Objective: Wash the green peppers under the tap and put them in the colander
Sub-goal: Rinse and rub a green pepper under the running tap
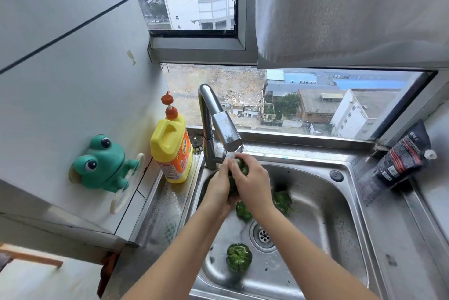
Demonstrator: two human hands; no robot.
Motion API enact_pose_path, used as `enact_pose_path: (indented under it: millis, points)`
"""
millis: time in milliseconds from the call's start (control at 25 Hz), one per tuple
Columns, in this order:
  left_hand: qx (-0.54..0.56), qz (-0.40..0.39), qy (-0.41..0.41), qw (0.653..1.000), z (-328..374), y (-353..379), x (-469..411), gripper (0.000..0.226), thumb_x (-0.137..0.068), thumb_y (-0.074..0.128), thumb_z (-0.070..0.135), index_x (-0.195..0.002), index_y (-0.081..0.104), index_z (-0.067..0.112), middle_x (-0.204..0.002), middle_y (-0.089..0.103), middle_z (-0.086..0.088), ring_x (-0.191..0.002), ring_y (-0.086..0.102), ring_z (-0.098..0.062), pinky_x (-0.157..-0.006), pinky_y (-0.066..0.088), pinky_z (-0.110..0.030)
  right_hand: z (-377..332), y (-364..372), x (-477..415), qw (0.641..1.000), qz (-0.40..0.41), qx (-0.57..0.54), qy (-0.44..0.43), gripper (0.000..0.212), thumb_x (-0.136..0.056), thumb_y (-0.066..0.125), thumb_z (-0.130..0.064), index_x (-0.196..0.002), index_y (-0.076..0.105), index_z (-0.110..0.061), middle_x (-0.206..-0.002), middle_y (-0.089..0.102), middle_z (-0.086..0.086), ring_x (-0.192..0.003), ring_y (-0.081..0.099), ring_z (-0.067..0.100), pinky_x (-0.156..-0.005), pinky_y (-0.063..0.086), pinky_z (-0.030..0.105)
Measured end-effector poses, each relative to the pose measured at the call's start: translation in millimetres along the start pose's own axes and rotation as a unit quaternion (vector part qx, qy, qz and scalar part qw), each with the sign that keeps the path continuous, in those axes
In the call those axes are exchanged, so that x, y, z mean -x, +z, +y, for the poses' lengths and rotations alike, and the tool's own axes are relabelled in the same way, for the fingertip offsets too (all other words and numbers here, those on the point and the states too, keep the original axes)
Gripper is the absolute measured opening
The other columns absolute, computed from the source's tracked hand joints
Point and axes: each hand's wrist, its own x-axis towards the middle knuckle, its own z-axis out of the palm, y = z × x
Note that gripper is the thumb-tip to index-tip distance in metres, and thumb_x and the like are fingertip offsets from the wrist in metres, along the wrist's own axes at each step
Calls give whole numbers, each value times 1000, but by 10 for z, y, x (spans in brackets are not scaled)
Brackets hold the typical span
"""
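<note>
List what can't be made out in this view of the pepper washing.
1. No colander shows anywhere in the head view.
2. The held pepper is mostly covered by the left hand and right hand gripping it.
3. The print on the black pouch is too small to read.
4. The near rim of the sink is cut off by the bottom edge.

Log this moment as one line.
step: rinse pepper under tap | left hand: grips pepper | right hand: grips pepper | sink: three peppers loose | colander: not in view
</note>
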Motion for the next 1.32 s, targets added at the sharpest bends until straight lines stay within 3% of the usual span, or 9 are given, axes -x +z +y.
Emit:
enact_pose_path:
  millis: [160, 280, 440, 560, 640, 760, 920, 1080, 1320]
  points:
    - [-313, -23, 280, 907, -78, -101, 67, 35, -88, 57, 46, -117, 50, 26, -112, 60, 1, -102, 58, -10, -89, 44, -16, -98, -107, -325, 908, -88, -209, 352, 37, -96, 43, -38, -77, 66, -16, -84, 70, 8, -83, 65, 25, -78, 53, 36]
    - [-394, 7, 414, 821, -73, -88, 99, 36, -93, 52, 35, -128, 45, 27, -122, 48, 4, -114, 45, -5, -98, 31, -7, -150, -140, -325, 809, -81, -410, 413, 35, -97, 45, -35, -86, 67, -10, -72, 71, 6, -69, 67, 20, -61, 54, 30]
    - [-308, 130, 421, 843, 39, 11, 83, 25, -96, 51, 26, -114, 58, 10, -112, 60, -8, -104, 55, -17, -81, 36, -1, -203, 43, -108, 876, -46, -377, 297, 35, -100, 37, -33, -102, 65, -12, -97, 70, 5, -92, 65, 16, -84, 54, 33]
    - [-144, 150, 309, 928, 162, -10, -48, 17, -96, 51, 23, -108, 59, 15, -106, 66, -7, -98, 61, -19, -83, 46, -11, -172, 176, -2, 934, -67, -309, 168, 41, -97, 39, -25, -136, 46, -15, -138, 49, 0, -130, 44, 13, -115, 30, 35]
    - [4, 102, 200, 975, 199, -95, -140, 24, -96, 51, 26, -111, 60, 9, -109, 67, -15, -99, 65, -28, -86, 53, -33, -169, 211, 65, 966, -92, -224, 95, 46, -99, 40, -16, -144, 32, -14, -141, 31, -9, -134, 28, 3, -114, 17, 17]
    - [29, 80, 171, 982, 160, -86, -94, 27, -97, 50, 23, -115, 57, 4, -105, 66, -17, -92, 66, -25, -76, 56, -29, -155, 239, 206, 985, -41, -165, 27, 37, -101, 36, -18, -138, 35, -22, -127, 33, -19, -117, 32, -18, -96, 19, -5]
    - [-106, 104, 327, 933, 91, -23, 63, 12, -96, 52, 21, -96, 56, 33, -101, 63, 2, -94, 60, -12, -86, 47, -25, -147, 232, -8, 966, 53, -210, 138, 28, -102, 34, -20, -112, 58, -11, -98, 61, -4, -93, 58, 6, -89, 42, 11]
    - [-212, 42, 351, 911, -3, -141, 125, 30, -90, 50, 44, -111, 61, 26, -107, 66, 4, -102, 60, -10, -90, 48, -26, -285, -129, -267, 829, -94, -392, 388, 26, -93, 55, -31, -78, 68, -14, -74, 70, 10, -71, 65, 26, -69, 53, 37]
    - [-205, 41, 241, 948, -32, -93, 92, 35, -102, 36, 28, -132, 52, 21, -135, 53, 5, -124, 49, -10, -105, 39, -21, -89, -9, -176, 926, -68, -307, 211, 19, -85, 58, -18, -77, 74, -13, -81, 72, 8, -80, 65, 23, -80, 53, 39]
